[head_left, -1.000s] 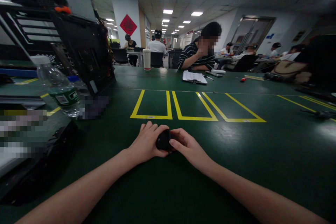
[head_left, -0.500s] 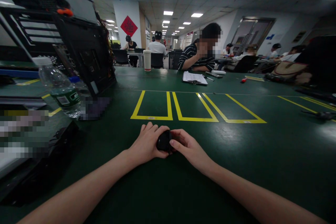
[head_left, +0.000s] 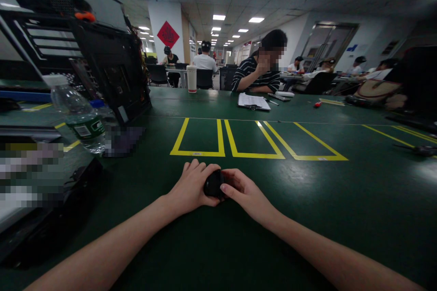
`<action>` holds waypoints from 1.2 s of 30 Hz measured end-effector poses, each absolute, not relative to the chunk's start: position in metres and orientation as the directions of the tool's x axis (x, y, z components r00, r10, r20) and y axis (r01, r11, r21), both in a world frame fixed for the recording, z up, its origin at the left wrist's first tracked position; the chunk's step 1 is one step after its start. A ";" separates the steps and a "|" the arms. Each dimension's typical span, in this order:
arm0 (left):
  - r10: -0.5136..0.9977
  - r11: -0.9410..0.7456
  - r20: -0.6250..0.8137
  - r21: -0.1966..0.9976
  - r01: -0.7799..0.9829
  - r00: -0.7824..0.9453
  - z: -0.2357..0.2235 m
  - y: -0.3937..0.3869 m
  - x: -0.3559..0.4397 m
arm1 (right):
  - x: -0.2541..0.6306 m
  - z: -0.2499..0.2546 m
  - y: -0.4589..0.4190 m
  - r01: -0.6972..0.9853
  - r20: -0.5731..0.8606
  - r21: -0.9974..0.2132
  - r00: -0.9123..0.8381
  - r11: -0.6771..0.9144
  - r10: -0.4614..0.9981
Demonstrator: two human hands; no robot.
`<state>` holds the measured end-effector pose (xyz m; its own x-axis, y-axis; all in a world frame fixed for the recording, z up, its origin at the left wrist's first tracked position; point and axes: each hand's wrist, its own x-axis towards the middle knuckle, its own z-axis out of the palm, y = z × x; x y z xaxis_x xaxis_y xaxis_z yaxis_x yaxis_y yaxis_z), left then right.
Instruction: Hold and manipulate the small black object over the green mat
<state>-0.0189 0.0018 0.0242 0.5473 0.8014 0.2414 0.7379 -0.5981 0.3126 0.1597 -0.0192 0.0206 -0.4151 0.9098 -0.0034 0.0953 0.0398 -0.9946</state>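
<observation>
Between my two hands, low over the green table [head_left: 218,245], is a small, smooth black object [head_left: 213,184], rounded like a computer mouse. My left hand [head_left: 196,185] wraps around its left side, thumb below and fingers over the top. From the right, my right hand [head_left: 244,192] grips it too, with the thumb on its near face and bent fingers behind. Its far side and underside are hidden by my fingers, and I cannot tell whether it touches the table.
Yellow tape outlines [head_left: 257,156] mark the table ahead. At left stand a water bottle [head_left: 83,120] and a black computer case [head_left: 112,68]. A clipboard [head_left: 253,101] and a white cup [head_left: 191,78] lie farther back, near a seated person [head_left: 256,70] in a striped shirt.
Hardly anything differs. Both hands keep the same hold on the black object, and the right thumb has shifted only very slightly.
</observation>
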 end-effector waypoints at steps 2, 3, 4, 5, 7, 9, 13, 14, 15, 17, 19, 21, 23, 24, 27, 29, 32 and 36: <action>0.806 -0.592 0.228 0.310 0.744 0.546 0.027 0.001 -0.019 | 0.160 0.022 -0.020 0.092 0.012 -0.994 -0.442 0.058 0.897; 0.807 -0.591 0.219 0.311 0.745 0.549 0.028 0.000 -0.019 | 0.160 0.022 -0.020 0.088 0.029 -0.993 -0.448 0.076 0.893; 0.804 -0.594 0.207 0.314 0.741 0.557 0.029 0.000 -0.019 | 0.160 0.022 -0.021 0.083 0.045 -0.992 -0.448 0.092 0.893; 0.803 -0.595 0.202 0.315 0.739 0.561 0.030 0.000 -0.019 | 0.160 0.022 -0.021 0.077 0.055 -0.992 -0.445 0.100 0.894; 0.803 -0.595 0.210 0.314 0.740 0.557 0.029 0.000 -0.019 | 0.159 0.023 -0.022 0.062 0.061 -0.993 -0.438 0.097 0.897; 0.806 -0.592 0.231 0.312 0.744 0.544 0.026 0.002 -0.019 | 0.159 0.023 -0.022 0.051 0.055 -0.995 -0.431 0.085 0.901; 0.802 -0.598 0.239 0.324 0.733 0.548 0.022 0.003 -0.019 | 0.159 0.023 -0.021 0.092 0.011 -0.994 -0.411 0.053 0.912; 0.801 -0.598 0.239 0.327 0.732 0.549 0.022 0.003 -0.019 | 0.160 0.024 -0.021 0.102 0.001 -0.994 -0.413 0.047 0.911; 0.802 -0.598 0.239 0.329 0.731 0.548 0.023 0.003 -0.019 | 0.160 0.024 -0.021 0.105 -0.001 -0.993 -0.420 0.047 0.908; 0.801 -0.599 0.234 0.332 0.729 0.552 0.025 0.002 -0.020 | 0.160 0.025 -0.022 0.096 0.022 -0.993 -0.440 0.071 0.898; 0.798 -0.602 0.225 0.334 0.725 0.559 0.026 0.001 -0.021 | 0.160 0.026 -0.023 0.075 0.051 -0.993 -0.449 0.094 0.892; 0.798 -0.602 0.223 0.337 0.724 0.560 0.027 0.001 -0.021 | 0.160 0.026 -0.024 0.051 0.059 -0.995 -0.445 0.091 0.894; 0.801 -0.599 0.231 0.335 0.728 0.553 0.026 0.002 -0.021 | 0.159 0.025 -0.023 0.033 0.055 -0.997 -0.436 0.077 0.898; 0.801 -0.598 0.235 0.333 0.729 0.550 0.025 0.002 -0.021 | 0.159 0.025 -0.023 0.033 0.052 -0.997 -0.430 0.073 0.901; 0.799 -0.601 0.236 0.329 0.729 0.553 0.022 0.003 -0.020 | 0.159 0.022 -0.020 0.071 0.025 -0.996 -0.408 0.060 0.912; 0.801 -0.599 0.241 0.321 0.734 0.548 0.021 0.004 -0.020 | 0.160 0.020 -0.019 0.087 0.019 -0.994 -0.418 0.061 0.908; 0.802 -0.597 0.250 0.307 0.741 0.543 0.021 0.004 -0.020 | 0.160 0.020 -0.019 0.064 0.066 -0.992 -0.453 0.106 0.889; 0.793 -0.608 0.256 0.309 0.731 0.552 0.022 0.003 -0.020 | 0.159 0.019 -0.020 0.014 0.080 -0.995 -0.445 0.096 0.892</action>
<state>-0.0200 0.0034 0.0221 0.5524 0.7934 0.2556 0.7311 -0.6085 0.3087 0.1588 -0.0201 0.0193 -0.4451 0.8919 0.0799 0.0142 0.0963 -0.9953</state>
